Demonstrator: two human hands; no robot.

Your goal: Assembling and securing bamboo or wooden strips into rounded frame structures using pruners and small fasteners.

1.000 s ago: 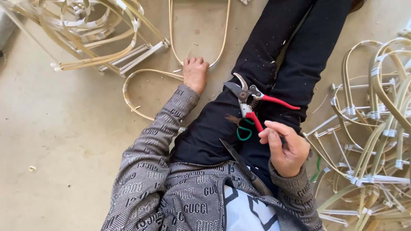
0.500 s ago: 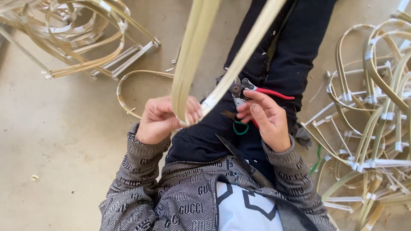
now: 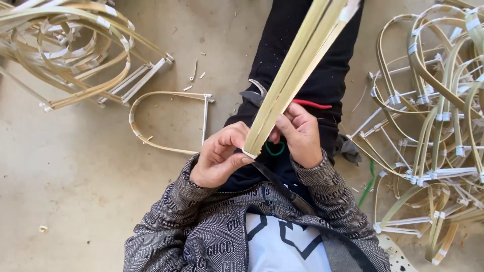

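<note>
A long bundle of flat bamboo strips [image 3: 297, 70] rises from my lap toward the camera, its lower end bound with white tape. My left hand [image 3: 219, 158] pinches that lower end from the left. My right hand [image 3: 301, 133] holds the bundle from the right, fingers against the strips. Red-handled cutters [image 3: 312, 104] lie on my black trousers behind the right hand, mostly hidden. A green loop [image 3: 275, 149] shows between the hands.
A bent bamboo arch frame [image 3: 166, 121] lies on the concrete floor to the left. A pile of similar frames [image 3: 65, 55] fills the upper left. Several taped frames [image 3: 428, 126] are heaped on the right. Small offcuts dot the floor.
My left hand left the floor and lifted the strip bundle. My right hand let go of the red-handled cutters and moved onto the strips; both hands now grip near the taped end.
</note>
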